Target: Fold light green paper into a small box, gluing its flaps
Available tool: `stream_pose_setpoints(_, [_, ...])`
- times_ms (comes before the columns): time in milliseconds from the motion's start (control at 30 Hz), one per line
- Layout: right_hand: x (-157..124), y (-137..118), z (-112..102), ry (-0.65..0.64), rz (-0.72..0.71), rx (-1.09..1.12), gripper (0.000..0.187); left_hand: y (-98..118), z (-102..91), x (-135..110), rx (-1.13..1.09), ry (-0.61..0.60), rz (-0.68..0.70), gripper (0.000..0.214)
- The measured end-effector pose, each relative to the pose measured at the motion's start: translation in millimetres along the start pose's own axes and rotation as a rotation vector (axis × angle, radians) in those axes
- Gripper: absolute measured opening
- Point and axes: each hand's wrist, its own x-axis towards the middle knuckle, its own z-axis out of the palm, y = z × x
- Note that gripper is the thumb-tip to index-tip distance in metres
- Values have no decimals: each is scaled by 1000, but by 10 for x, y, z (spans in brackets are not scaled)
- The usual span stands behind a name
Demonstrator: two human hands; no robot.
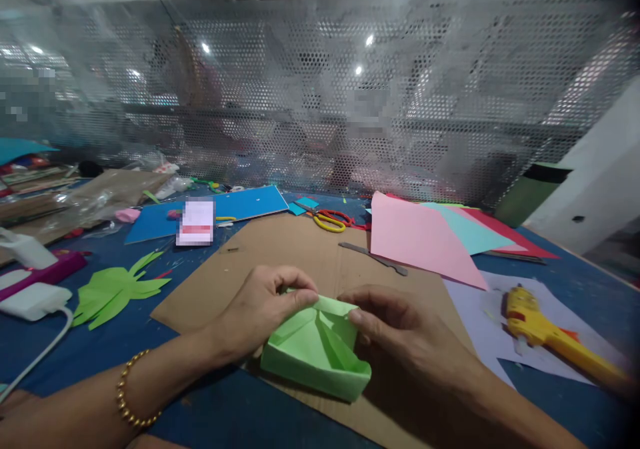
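Observation:
A light green folded paper box point(320, 352) is held just over the brown cardboard sheet point(280, 249), its open side up and loose flaps standing inside. My left hand point(270, 302) pinches the far left rim between thumb and fingers. At the far right corner, my right hand point(395, 322) grips the same box, thumb on the near side of the wall and fingers behind it. The fingertips behind the paper are partly hidden.
Scissors point(331, 220), a craft knife point(373, 257) and pink paper point(420, 239) lie ahead. At right is a yellow glue gun point(530, 319) on pale paper. Leaf-shaped green paper point(117, 292) and a purple power strip point(55, 271) with white plugs are at left.

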Motion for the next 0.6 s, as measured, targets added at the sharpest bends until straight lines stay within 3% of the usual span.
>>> stream_pose_setpoints(167, [22, 46, 27, 86, -44, 13, 30, -15, -13, 2, -31, -16, -24, 21])
stream_pose_setpoints(433, [32, 36, 89, 274, 46, 168, 31, -45, -11, -3, -92, -88, -20, 18])
stream_pose_setpoints(600, [26, 27, 93, 240, 98, 336, 30, -54, -10, 5, -104, -64, 3, 17])
